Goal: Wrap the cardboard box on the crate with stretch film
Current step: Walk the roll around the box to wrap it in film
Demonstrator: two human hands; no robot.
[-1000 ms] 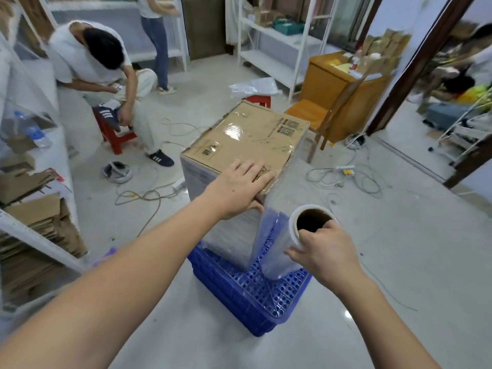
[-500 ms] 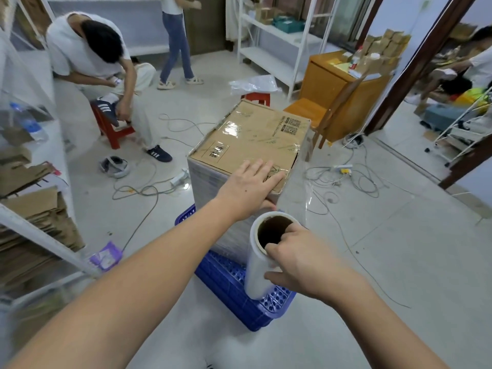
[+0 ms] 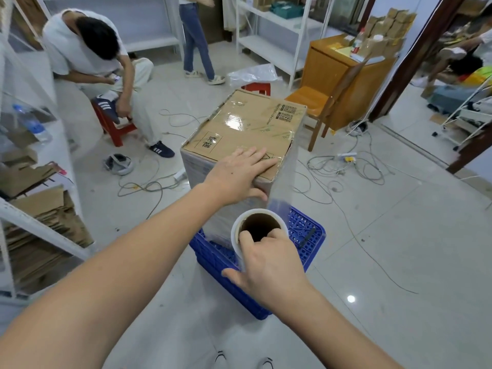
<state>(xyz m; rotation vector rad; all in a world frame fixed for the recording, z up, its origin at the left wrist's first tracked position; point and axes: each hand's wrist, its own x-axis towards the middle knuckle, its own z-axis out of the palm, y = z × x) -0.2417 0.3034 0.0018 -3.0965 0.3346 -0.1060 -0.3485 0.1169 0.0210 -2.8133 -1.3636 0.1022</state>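
Observation:
A brown cardboard box (image 3: 247, 123) stands on a blue plastic crate (image 3: 308, 235) in the middle of the floor. Clear film covers its sides. My left hand (image 3: 237, 174) lies flat on the box's near top corner, fingers spread. My right hand (image 3: 269, 265) grips the top end of an upright roll of stretch film (image 3: 239, 235), with fingertips hooked into its brown core. The roll stands close to the box's near corner, over the crate. A sheet of film (image 3: 285, 187) runs from the roll up along the box's right near edge.
A person sits on a red stool (image 3: 117, 129) at the left. Another person's legs (image 3: 197, 41) stand behind. Cables (image 3: 346, 166) lie on the floor to the right. A wooden chair (image 3: 319, 102) and cabinet (image 3: 335, 73) are behind the box. Shelves with flat cardboard (image 3: 45, 217) line the left.
My right hand has carried the roll leftward around the box's near corner, drawing the film with it. My view has shifted round the box. My left hand has stayed on top.

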